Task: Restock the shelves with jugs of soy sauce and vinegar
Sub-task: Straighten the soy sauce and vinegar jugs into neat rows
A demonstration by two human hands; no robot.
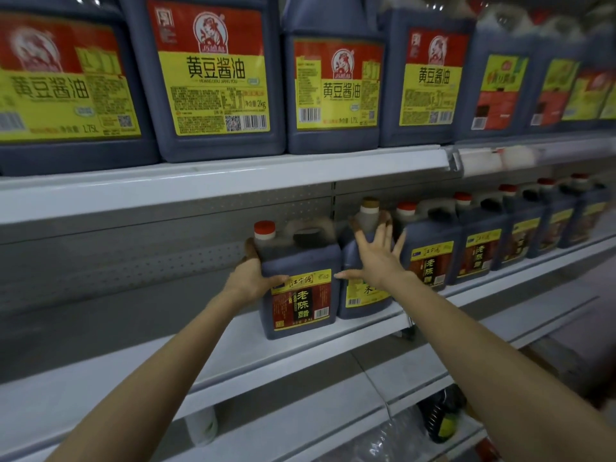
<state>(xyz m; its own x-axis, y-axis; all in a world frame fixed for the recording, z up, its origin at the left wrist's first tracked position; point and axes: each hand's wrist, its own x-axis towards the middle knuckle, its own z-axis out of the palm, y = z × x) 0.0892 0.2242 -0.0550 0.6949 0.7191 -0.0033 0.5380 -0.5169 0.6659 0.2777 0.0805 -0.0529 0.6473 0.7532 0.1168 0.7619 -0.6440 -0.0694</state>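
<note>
Left of the red-capped vinegar jug, which stands near the front edge of the middle shelf, our left hand clasps its upper left corner, thumb on the label and fingers round the back, probably to steady it or slide it into line. Just right of that jug, our right hand is flat with fingers spread, grasping nothing. It seems to press the brown-capped jug beside it, likely bracing this neighbour so the gap closes neatly.

Two long bare forearms end in a bare left hand and right hand.
</note>
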